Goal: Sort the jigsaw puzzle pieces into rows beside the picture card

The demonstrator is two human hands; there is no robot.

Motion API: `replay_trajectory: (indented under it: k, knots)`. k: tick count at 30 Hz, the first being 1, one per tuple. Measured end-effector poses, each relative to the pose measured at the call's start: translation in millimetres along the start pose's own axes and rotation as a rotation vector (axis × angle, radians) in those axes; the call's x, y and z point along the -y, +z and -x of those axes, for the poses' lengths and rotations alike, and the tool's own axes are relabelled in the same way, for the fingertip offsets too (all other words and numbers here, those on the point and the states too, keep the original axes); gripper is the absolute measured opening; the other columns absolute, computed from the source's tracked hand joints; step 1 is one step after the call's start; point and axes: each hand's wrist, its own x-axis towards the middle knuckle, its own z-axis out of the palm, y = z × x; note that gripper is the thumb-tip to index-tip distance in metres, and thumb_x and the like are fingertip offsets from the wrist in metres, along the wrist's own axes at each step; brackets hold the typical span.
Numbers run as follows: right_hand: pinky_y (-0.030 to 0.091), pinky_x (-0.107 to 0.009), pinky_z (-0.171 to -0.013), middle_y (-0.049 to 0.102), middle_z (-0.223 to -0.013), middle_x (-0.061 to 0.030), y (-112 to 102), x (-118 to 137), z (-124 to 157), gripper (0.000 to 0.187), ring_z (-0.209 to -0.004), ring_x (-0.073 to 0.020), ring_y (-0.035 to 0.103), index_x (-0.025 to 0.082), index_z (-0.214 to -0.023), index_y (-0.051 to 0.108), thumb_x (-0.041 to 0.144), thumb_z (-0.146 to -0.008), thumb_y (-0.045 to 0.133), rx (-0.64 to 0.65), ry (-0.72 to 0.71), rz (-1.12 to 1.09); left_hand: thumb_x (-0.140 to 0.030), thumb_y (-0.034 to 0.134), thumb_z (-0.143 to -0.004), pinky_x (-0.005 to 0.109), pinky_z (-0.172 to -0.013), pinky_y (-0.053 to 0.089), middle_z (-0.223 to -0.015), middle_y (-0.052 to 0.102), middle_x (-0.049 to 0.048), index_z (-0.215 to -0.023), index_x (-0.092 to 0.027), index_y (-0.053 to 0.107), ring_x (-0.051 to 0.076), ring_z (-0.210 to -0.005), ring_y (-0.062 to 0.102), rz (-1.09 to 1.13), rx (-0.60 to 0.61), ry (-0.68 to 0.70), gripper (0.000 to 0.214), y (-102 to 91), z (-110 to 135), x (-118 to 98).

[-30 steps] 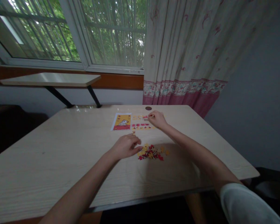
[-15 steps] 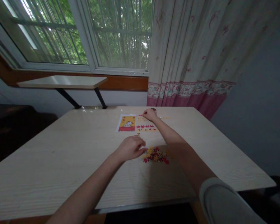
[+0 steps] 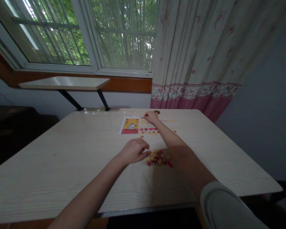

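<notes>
Lying beside the parted left hand (image 3: 135, 151) is the puzzle-piece heap (image 3: 159, 158), with the right hand (image 3: 151, 117) beyond, its hold unclear.

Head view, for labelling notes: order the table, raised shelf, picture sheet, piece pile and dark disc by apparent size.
Table
Raised shelf
Picture sheet and piece pile: too alike to rank
Dark disc, partly hidden
</notes>
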Motion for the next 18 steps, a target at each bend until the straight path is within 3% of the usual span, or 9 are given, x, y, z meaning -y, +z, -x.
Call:
replay_trajectory:
  k: [10, 14, 18]
  knots:
    - [0.037, -0.032, -0.084, 0.067, -0.104, -0.0047, -15, -3, 21, 0.025, -0.099, -0.0197, 0.057, 0.024, -0.1, 0.066, 0.03, -0.086, 0.047, -0.095, -0.103, -0.05, -0.035, 0.049, -0.086, 0.028, -0.064, 0.041, -0.07, 0.061, 0.0031, -0.081, -0.018, 0.059, 0.017, -0.07, 0.055, -0.001, 0.005, -0.028, 0.02, -1.6, 1, 4]
    - [0.035, -0.029, -0.085, 0.067, -0.102, -0.004, -30, -10, 56, 0.024, -0.097, -0.0171, 0.056, 0.023, -0.099, 0.067, 0.031, -0.086, 0.048, -0.131, -0.232, -0.093, -0.03, 0.047, -0.086, 0.027, -0.065, 0.041, -0.073, 0.062, 0.0035, -0.079, -0.018, 0.06, 0.017, -0.071, 0.055, 0.005, 0.032, -0.017, 0.019, -1.9, 1, 5]
    - [0.034, -0.029, -0.083, 0.068, -0.092, -0.0037, -44, -17, 114, 0.021, -0.089, -0.0157, 0.057, 0.021, -0.093, 0.068, 0.03, -0.086, 0.05, -0.088, -0.425, -0.157, -0.028, 0.049, -0.084, 0.026, -0.066, 0.041, -0.075, 0.062, 0.0029, -0.083, -0.018, 0.061, 0.016, -0.071, 0.056, 0.06, 0.053, 0.001, 0.016, -2.7, 1, 0]
